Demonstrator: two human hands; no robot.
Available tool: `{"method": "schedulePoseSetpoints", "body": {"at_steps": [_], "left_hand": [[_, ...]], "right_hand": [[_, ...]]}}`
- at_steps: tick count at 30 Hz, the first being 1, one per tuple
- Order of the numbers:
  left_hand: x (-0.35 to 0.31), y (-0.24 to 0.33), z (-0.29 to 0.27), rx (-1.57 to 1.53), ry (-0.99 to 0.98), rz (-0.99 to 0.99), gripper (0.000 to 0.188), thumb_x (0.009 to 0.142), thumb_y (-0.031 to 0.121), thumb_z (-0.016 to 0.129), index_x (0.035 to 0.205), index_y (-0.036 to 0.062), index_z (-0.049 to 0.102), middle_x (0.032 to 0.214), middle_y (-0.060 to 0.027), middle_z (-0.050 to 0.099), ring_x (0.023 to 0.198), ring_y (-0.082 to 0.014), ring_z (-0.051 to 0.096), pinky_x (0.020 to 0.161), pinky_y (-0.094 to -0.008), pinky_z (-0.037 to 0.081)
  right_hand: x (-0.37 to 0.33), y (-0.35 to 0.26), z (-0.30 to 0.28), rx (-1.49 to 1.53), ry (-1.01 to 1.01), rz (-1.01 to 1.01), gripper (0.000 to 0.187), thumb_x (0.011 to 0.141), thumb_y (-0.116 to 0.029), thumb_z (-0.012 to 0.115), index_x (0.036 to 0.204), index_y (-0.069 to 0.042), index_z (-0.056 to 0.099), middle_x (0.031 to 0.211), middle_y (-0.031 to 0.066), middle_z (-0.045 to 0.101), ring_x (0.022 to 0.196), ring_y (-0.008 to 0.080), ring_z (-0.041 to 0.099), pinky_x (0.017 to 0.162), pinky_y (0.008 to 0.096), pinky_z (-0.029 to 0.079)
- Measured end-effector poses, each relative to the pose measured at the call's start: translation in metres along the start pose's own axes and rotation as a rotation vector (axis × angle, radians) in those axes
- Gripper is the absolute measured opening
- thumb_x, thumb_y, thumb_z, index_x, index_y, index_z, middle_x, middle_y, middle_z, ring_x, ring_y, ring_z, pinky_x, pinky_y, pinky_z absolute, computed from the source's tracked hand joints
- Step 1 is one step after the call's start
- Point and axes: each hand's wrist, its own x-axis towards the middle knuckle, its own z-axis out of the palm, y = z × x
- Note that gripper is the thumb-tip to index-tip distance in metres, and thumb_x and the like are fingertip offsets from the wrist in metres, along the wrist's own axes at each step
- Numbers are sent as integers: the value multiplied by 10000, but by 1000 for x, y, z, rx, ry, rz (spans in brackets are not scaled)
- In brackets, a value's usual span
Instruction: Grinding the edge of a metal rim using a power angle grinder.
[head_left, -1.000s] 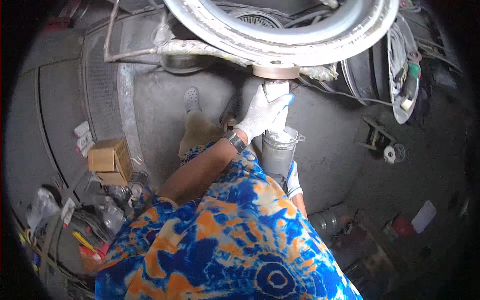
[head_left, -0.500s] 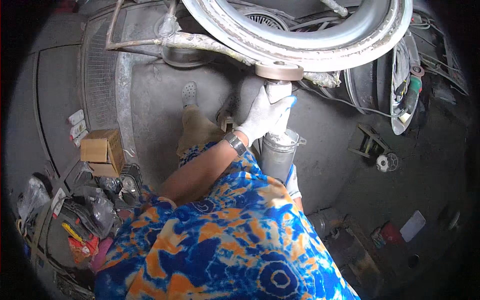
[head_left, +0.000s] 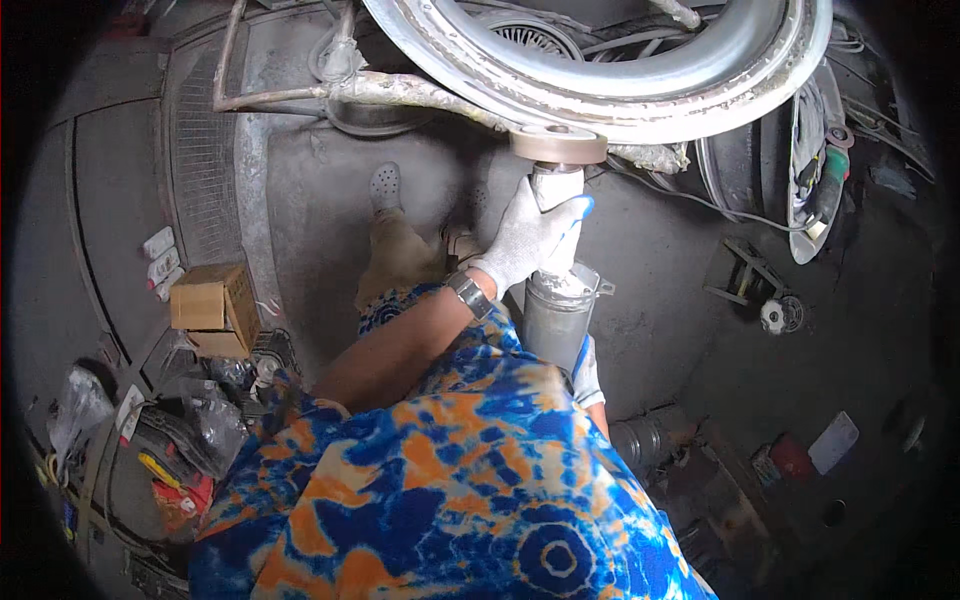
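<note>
A handheld grinder (head_left: pixel 558 325) with a grey cylindrical motor body and a white neck points away from me. Its brown round wheel (head_left: pixel 558 150) meets, or nearly meets, the near rim of a large metal wheel rim (head_left: pixel 640 118). My left hand (head_left: pixel 530 235), in a white glove with blue fingertips, wraps around the neck just behind the wheel. Lower down, my right hand (head_left: pixel 588 378), also gloved, grips the rear of the motor body; most of its fingers are hidden behind the tool. Whitish worn patches mark the rim's outer band.
A crusted metal frame (head_left: pixel 420 92) runs beneath the rim. Another grinder with a green body (head_left: pixel 828 185) hangs at the right beside cables. An open cardboard box (head_left: pixel 212 308) and plastic bags (head_left: pixel 212 420) lie at the left. A small metal stand (head_left: pixel 742 272) is on the floor at right.
Both hands keep their grip on the grinder, which stays at the rim's near edge. The view has shifted slightly; the rim appears turned or moved a little.
</note>
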Motion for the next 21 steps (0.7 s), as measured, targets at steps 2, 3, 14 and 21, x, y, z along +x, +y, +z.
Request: {"method": "schedulePoseSetpoints", "body": {"at_steps": [2,3,14,21], "left_hand": [[-1,7,0,37,-68,-44,371,963,176,756,1242,39,553,1043,-26,643,933,-95,624,805,-286,550],[-3,11,-1,38,-65,-47,371,963,176,756,1242,39,553,1043,-26,643,933,-95,624,805,-286,550],[-2,-2,-2,11,36,-47,351,962,175,756,1230,62,560,1016,-22,648,886,-96,630,754,-285,551],[-3,12,-9,-45,-51,-64,367,971,161,744,1261,45,551,1066,-37,648,926,-101,637,778,-270,558]], "right_hand": [[-3,5,-4,-186,-19,-166,596,1093,-491,364,1370,-38,636,1284,116,710,1086,248,710,964,360,573],[-2,6,-5,-242,-55,-161,604,1093,-500,364,1374,-39,635,1290,110,705,1101,246,697,980,358,556],[8,19,-23,-178,-43,-73,658,1097,-544,326,1432,-44,594,1369,104,668,1206,241,650,1054,363,504],[31,28,-38,-115,-124,-34,651,1110,-517,312,1422,-27,607,1366,101,674,1235,243,642,1114,367,461]]}}
